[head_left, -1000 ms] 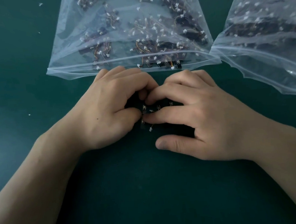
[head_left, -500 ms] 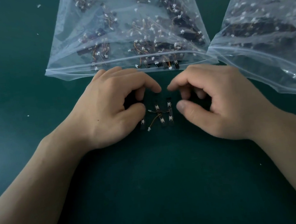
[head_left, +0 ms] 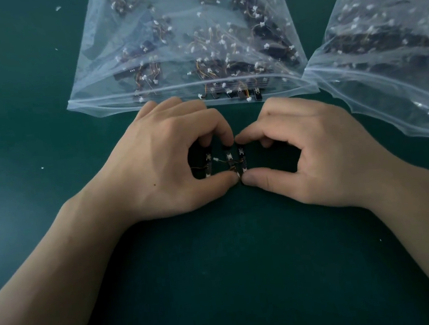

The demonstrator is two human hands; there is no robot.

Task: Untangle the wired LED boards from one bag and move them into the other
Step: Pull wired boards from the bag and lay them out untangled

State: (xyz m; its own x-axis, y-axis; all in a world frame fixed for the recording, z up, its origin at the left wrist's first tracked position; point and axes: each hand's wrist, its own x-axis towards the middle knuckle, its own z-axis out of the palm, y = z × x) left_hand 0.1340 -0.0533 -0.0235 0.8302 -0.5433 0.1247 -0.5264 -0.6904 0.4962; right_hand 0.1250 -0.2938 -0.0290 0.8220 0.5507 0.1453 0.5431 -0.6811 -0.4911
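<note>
Moved inward, right hand (head_left: 320, 152) pinches LED boards (head_left: 228, 158); left hand (head_left: 166, 161) pinches them too.

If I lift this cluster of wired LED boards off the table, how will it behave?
Probably light: the wired LED boards are tiny, thin strips. Each strip looks stiff, but the thin wires joining them look slack, so the cluster would likely dangle and snag rather than lift flat.

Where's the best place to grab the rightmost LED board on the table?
Pinch the rightmost LED board by its two short ends, coming from the right. It lies flat, pointing away from you, with the neighbouring board and wires crowding its left edge; its right side looks free.
</note>
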